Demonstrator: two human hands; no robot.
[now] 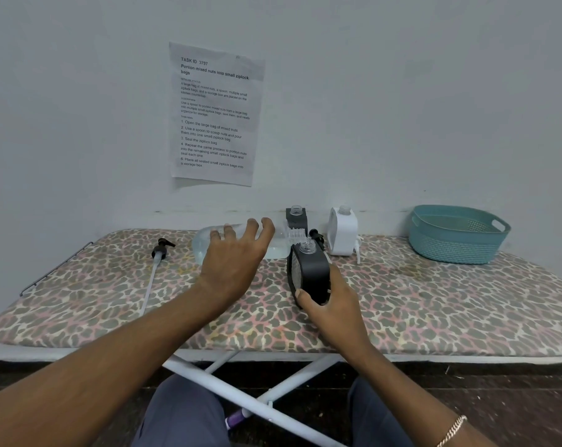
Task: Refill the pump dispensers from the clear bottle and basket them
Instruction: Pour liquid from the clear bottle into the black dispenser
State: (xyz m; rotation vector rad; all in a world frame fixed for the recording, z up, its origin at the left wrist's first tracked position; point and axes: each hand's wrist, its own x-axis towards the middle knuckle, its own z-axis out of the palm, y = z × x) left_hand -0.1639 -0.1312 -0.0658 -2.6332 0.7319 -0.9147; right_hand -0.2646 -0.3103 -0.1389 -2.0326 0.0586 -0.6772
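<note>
A person's right hand (332, 301) grips a capless black dispenser (309, 272) on a leopard-print ironing board (434, 301).

The left hand (234, 256), fingers spread, rests over the clear bottle (278, 245) lying just left; a teal basket (457, 235) sits far right.

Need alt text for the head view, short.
A right hand grips a black dispenser, pump removed, on a leopard-print ironing board, while the left hand reaches onto a clear bottle lying on its side. A teal basket sits far right.
</note>
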